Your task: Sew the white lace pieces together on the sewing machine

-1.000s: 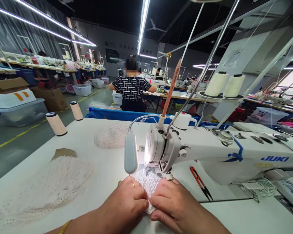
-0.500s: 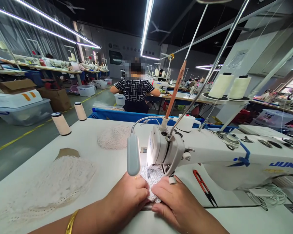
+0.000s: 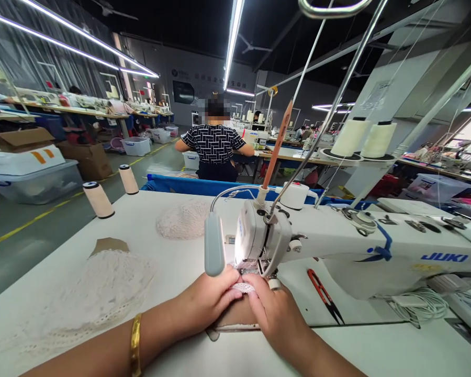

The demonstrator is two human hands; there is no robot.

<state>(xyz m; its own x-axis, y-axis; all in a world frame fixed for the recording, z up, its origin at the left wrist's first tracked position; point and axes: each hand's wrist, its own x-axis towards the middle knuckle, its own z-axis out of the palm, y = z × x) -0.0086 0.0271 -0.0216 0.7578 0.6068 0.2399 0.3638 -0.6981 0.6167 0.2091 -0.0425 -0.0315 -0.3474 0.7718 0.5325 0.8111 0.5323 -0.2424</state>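
White lace fabric (image 3: pixel 242 287) lies under the head of a white sewing machine (image 3: pixel 255 235). My left hand (image 3: pixel 214 296) pinches its left side, thumb and fingers closed close to the needle area. On the other side my right hand (image 3: pixel 272 303) grips the lace in the same way, its fingers beside the presser foot. A brown flat piece (image 3: pixel 239 313) shows between the hands, below the lace. The grey lamp (image 3: pixel 214 246) hangs just above my left fingers. The needle itself is hidden.
A pile of white lace (image 3: pixel 105 283) spreads over the table's left, with another lace piece (image 3: pixel 182 219) behind. Red-handled thread snips (image 3: pixel 325 296) lie right of my hands. Two thread cones (image 3: pixel 98 200) stand at the left edge. A person (image 3: pixel 215 149) sits ahead, back turned.
Both hands have shifted slightly forward, toward the needle, with the lace. The brown piece has come into view between them. The camera view has turned a little.
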